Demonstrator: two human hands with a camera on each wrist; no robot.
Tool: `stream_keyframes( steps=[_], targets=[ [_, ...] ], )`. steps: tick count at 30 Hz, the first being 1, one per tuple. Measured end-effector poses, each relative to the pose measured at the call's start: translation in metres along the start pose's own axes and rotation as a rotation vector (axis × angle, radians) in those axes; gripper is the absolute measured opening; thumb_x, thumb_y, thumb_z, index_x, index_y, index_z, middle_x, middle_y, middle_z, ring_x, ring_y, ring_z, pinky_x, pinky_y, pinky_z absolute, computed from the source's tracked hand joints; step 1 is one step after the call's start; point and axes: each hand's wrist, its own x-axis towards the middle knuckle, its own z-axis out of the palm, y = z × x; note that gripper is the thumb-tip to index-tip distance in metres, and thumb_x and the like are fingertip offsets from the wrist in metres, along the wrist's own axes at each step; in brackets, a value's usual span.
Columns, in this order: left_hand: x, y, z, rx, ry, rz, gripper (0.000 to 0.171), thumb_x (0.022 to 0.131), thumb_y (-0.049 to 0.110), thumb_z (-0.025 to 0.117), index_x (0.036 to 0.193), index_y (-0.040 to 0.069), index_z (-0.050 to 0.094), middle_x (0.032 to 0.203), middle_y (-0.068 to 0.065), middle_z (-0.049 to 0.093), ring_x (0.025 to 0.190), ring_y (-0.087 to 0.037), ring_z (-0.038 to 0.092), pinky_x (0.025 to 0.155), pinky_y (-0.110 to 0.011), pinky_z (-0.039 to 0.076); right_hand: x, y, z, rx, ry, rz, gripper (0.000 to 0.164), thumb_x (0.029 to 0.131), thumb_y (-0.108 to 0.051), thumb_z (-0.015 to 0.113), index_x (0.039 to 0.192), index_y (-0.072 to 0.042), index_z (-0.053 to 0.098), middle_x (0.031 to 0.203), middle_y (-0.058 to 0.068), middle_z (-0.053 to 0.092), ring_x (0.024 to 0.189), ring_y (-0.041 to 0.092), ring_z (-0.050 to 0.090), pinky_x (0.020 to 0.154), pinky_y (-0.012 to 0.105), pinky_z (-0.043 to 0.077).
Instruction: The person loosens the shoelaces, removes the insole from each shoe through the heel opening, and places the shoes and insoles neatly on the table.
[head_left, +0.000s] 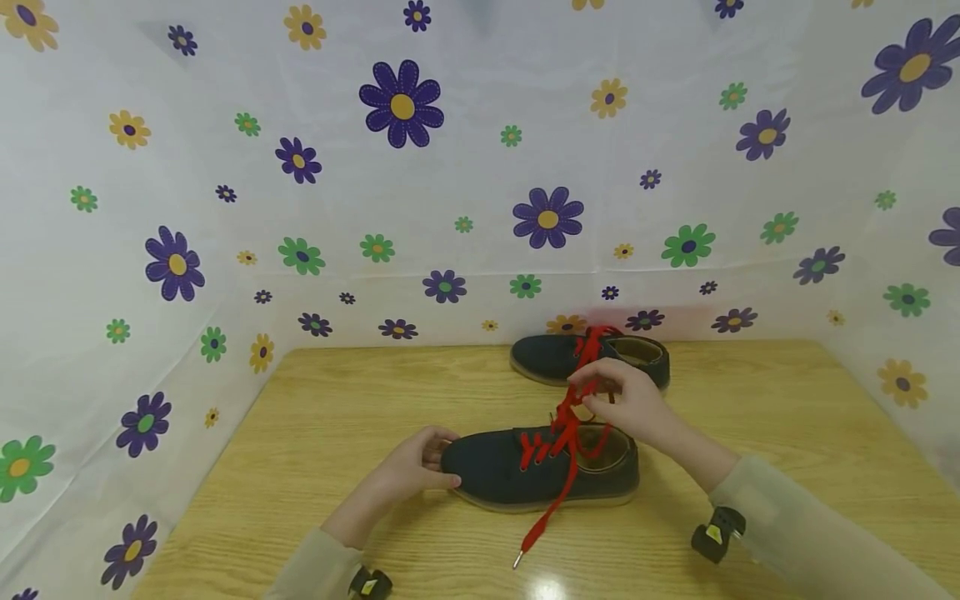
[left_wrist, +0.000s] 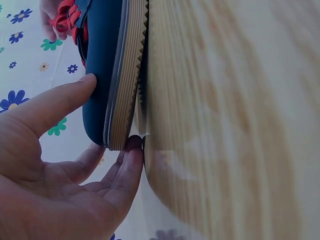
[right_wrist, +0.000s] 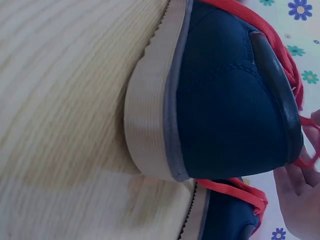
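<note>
A dark blue shoe (head_left: 487,471) with a pale ridged sole lies on the table, toe to the left. My left hand (head_left: 405,467) holds its toe; in the left wrist view the thumb (left_wrist: 75,97) presses on the upper, and fingertips touch the toe's lower edge. Above the shoe's opening, my right hand (head_left: 633,404) pinches the red shoelace (head_left: 565,492) between thumb and fingers. One lace end with a metal tip hangs over the near side onto the table. In the right wrist view, the heel (right_wrist: 230,115) partly hides that hand.
A matching shoe (head_left: 543,354) with red laces stands behind, near the back edge of the wooden table (head_left: 352,392). White cloth (head_left: 465,167) printed with flowers encloses the back and sides. A small dark device (head_left: 716,533) is strapped at my right wrist.
</note>
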Motion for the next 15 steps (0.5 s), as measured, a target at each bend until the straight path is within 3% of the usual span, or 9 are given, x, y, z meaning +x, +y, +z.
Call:
stream_keyframes(
  steps=[2, 5, 9, 15],
  targets=[
    [0.000, 0.000, 0.000, 0.006, 0.002, 0.002, 0.063, 0.088, 0.001, 0.083, 0.144, -0.001, 0.055, 0.142, -0.026, 0.060, 0.124, -0.037, 0.066, 0.105, -0.050, 0.057, 0.001, -0.001, 0.000, -0.036, 0.025, -0.042, 0.024, 0.096, 0.000, 0.073, 0.120, -0.001, 0.075, 0.120, 0.016, 0.075, 0.107, 0.027, 0.071, 0.099, 0.038, 0.061],
    [0.001, -0.001, 0.000, 0.005, 0.000, 0.006, 0.063, 0.089, 0.001, 0.083, 0.144, -0.001, 0.054, 0.142, -0.027, 0.061, 0.123, -0.037, 0.066, 0.105, -0.050, 0.057, 0.001, -0.004, 0.001, -0.028, 0.022, -0.062, 0.023, 0.098, -0.001, 0.073, 0.121, -0.001, 0.074, 0.121, 0.016, 0.075, 0.113, 0.032, 0.070, 0.104, 0.044, 0.059],
    [0.001, -0.001, -0.001, -0.005, -0.010, 0.012, 0.063, 0.089, 0.000, 0.083, 0.145, -0.002, 0.053, 0.142, -0.027, 0.061, 0.122, -0.036, 0.067, 0.104, -0.049, 0.058, 0.000, -0.005, 0.005, 0.019, -0.040, -0.073, 0.022, 0.100, -0.001, 0.069, 0.121, -0.003, 0.075, 0.120, 0.018, 0.074, 0.108, 0.028, 0.070, 0.100, 0.031, 0.059],
    [0.001, -0.001, -0.001, -0.006, -0.010, 0.010, 0.063, 0.089, 0.000, 0.083, 0.145, -0.002, 0.053, 0.141, -0.027, 0.061, 0.121, -0.035, 0.067, 0.103, -0.049, 0.059, -0.001, -0.002, 0.011, -0.028, -0.117, -0.180, 0.025, 0.097, 0.005, 0.068, 0.119, -0.003, 0.076, 0.114, 0.016, 0.075, 0.094, 0.015, 0.066, 0.085, 0.026, 0.058]
  ],
)
